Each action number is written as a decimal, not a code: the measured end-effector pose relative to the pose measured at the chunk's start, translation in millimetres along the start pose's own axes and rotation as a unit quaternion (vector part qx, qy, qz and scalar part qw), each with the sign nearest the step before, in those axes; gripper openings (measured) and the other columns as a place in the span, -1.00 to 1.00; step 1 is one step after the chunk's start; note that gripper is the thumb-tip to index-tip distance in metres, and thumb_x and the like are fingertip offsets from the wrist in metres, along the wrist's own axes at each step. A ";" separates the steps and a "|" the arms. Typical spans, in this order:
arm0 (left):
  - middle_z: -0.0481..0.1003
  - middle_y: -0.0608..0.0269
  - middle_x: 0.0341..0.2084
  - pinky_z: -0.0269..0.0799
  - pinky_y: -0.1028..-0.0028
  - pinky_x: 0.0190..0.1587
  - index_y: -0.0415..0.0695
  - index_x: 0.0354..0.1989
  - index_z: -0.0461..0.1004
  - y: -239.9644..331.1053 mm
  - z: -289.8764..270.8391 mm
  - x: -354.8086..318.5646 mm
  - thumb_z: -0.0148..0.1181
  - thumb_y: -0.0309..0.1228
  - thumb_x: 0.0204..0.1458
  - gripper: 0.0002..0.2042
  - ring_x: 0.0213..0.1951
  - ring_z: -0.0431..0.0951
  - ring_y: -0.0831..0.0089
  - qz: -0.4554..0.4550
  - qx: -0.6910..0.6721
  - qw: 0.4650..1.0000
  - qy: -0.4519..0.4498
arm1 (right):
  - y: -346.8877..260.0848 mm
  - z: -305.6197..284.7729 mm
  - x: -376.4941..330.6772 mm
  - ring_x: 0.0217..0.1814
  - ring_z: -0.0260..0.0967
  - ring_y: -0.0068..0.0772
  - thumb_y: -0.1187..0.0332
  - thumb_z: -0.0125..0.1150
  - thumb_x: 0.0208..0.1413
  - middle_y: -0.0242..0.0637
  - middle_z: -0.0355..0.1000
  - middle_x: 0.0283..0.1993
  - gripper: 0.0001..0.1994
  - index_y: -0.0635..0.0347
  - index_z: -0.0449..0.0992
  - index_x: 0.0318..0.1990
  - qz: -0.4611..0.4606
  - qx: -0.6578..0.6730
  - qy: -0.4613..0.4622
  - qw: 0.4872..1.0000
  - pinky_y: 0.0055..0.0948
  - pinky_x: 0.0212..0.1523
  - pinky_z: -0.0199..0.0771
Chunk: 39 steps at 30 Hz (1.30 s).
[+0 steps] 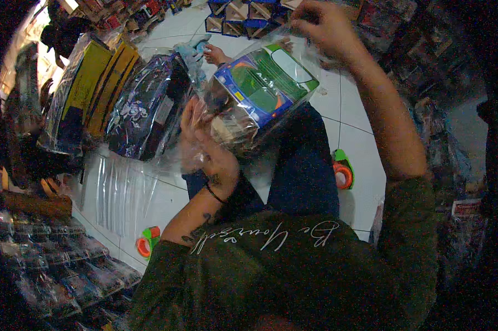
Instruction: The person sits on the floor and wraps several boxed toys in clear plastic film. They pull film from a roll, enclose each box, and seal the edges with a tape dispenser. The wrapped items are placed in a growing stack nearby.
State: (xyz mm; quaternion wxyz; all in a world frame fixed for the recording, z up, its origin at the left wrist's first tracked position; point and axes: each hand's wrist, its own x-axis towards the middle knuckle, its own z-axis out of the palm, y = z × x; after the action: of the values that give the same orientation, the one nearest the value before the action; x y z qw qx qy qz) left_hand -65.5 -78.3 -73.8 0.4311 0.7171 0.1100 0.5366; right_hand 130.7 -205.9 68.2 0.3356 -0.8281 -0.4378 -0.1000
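Observation:
A blue and green boxed item (262, 83) sits inside a clear plastic bag (235, 124), held up in front of me above my lap. My left hand (204, 143) supports the bag from below and the left, fingers spread against the plastic. My right hand (323, 25) is raised at the top, pinching the bag's upper edge. I sit on a white tiled floor (359, 143) in dark trousers.
Wrapped dark and yellow packages (122, 94) lean in a row at the left. Flat clear bags (116, 193) lie on the floor. Two orange and green tape dispensers (342, 171) (148, 243) rest beside me. Another person's foot (216, 54) shows beyond. Stacked goods crowd both sides.

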 end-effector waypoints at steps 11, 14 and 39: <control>0.32 0.01 0.04 0.14 0.37 0.15 -0.31 0.10 0.27 11.4 -22.7 -4.3 -0.19 -0.40 0.19 -0.64 0.09 0.30 0.27 -0.097 -0.125 0.987 0.020 | 14.2 -17.7 9.9 -0.21 0.44 -0.08 0.39 0.29 -0.17 -0.05 0.47 -0.22 -0.65 0.26 0.46 -0.15 -0.093 -0.142 0.070 0.983 -0.22 -0.15 0.43; 0.35 0.03 0.01 0.15 0.38 0.15 -0.32 0.06 0.31 17.7 -36.9 -3.1 -0.18 -0.42 0.18 -0.67 0.06 0.32 0.27 -0.061 -0.079 0.995 -0.019 | 10.0 -15.6 10.4 -0.15 0.43 -0.03 0.40 0.31 -0.21 -0.04 0.45 -0.14 -0.61 0.25 0.45 -0.13 -0.236 -0.220 0.103 0.941 -0.19 -0.13 0.43; 0.18 -0.28 0.12 -0.10 0.14 0.30 -0.45 0.10 0.18 43.2 22.5 37.7 0.03 0.17 -0.07 -0.17 0.22 0.11 -0.07 0.270 0.450 0.789 -0.321 | -9.9 29.1 39.1 -0.11 0.35 -0.17 0.36 0.16 -0.04 -0.24 0.45 -0.22 -0.82 0.20 0.54 -0.28 -0.451 -0.228 -0.179 0.844 -0.28 -0.04 0.34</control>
State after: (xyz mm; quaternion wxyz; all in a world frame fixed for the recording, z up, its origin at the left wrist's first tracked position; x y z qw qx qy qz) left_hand -44.1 -92.3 -17.8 -0.0919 0.9613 -0.0036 0.2599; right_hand 142.5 -157.5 68.9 -0.0289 -0.5961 -0.7802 -0.1871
